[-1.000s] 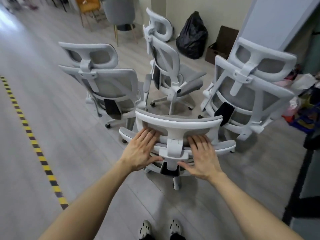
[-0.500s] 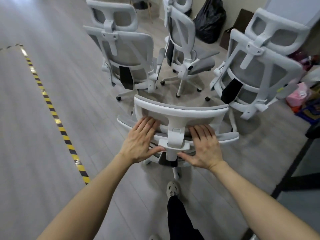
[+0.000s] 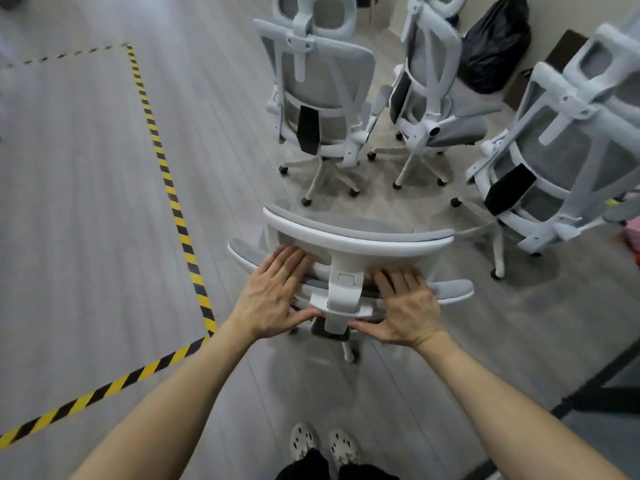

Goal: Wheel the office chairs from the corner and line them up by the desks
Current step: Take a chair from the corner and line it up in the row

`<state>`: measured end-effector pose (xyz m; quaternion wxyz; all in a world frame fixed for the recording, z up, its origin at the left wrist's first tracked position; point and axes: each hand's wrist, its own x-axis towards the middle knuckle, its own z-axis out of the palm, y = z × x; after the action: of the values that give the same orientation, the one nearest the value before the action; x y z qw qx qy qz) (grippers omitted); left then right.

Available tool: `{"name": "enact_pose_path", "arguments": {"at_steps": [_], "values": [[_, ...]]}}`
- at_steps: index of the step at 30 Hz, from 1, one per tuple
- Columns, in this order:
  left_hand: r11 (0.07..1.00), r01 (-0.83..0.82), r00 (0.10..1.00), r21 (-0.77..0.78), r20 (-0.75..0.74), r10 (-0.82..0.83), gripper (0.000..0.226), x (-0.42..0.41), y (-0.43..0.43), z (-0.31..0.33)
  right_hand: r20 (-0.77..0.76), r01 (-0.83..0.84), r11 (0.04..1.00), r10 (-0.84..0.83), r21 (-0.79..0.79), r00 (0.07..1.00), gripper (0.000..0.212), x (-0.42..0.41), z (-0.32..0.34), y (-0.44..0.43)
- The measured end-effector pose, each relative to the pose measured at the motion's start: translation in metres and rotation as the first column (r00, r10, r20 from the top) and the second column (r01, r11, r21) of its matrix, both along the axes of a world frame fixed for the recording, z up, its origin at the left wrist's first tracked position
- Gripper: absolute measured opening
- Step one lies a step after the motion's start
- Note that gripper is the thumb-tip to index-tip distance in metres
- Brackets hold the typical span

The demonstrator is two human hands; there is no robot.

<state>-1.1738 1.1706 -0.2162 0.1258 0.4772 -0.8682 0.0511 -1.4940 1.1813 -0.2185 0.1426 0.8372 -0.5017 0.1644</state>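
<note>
A white-framed office chair with grey mesh (image 3: 356, 237) stands right in front of me, its back toward me. My left hand (image 3: 273, 292) and my right hand (image 3: 407, 306) hold the top of its backrest on either side of the headrest bracket, fingers laid over the edge and thumbs underneath. Three more matching chairs stand beyond it: one at the centre (image 3: 322, 81), one further right (image 3: 433, 64), and one tilted in view at the far right (image 3: 561, 133).
Yellow-and-black floor tape (image 3: 173, 202) runs along the left and turns a corner near my left wrist. A black rubbish bag (image 3: 495, 46) and a brown box (image 3: 561, 50) sit against the far wall. A dark desk frame (image 3: 595, 386) stands at the lower right. Open grey floor lies to the left.
The chair I hold has rolled back toward me, away from the other three, and the gap to them has widened. Both hands keep the same hold.
</note>
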Motion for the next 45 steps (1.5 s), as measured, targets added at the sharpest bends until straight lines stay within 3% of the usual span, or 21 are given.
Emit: {"name": "enact_pose_path", "arguments": {"at_steps": [11, 27, 34, 45], "values": [[0.959, -0.283, 0.956, -0.019, -0.089, 0.281, 0.105, 0.051, 0.088, -0.001, 0.052, -0.311, 0.95, 0.31, 0.015, 0.949, 0.102, 0.063, -0.003, -0.006], [0.772, -0.634, 0.772, -0.03, -0.072, 0.631, 0.101, 0.204, 0.216, -0.001, 0.073, -0.643, 0.765, 0.64, 0.034, 0.765, 0.112, 0.265, 0.002, 0.016], [0.732, -0.68, 0.733, -0.043, -0.062, 0.677, 0.103, 0.319, 0.228, -0.002, 0.083, -0.681, 0.731, 0.683, -0.049, 0.726, 0.107, 0.39, -0.002, 0.019], [0.776, -0.626, 0.78, 0.083, 0.06, 0.623, 0.105, 0.567, 0.166, 0.017, 0.005, -0.609, 0.788, 0.611, 0.086, 0.792, 0.106, 0.62, 0.009, -0.027]]}}
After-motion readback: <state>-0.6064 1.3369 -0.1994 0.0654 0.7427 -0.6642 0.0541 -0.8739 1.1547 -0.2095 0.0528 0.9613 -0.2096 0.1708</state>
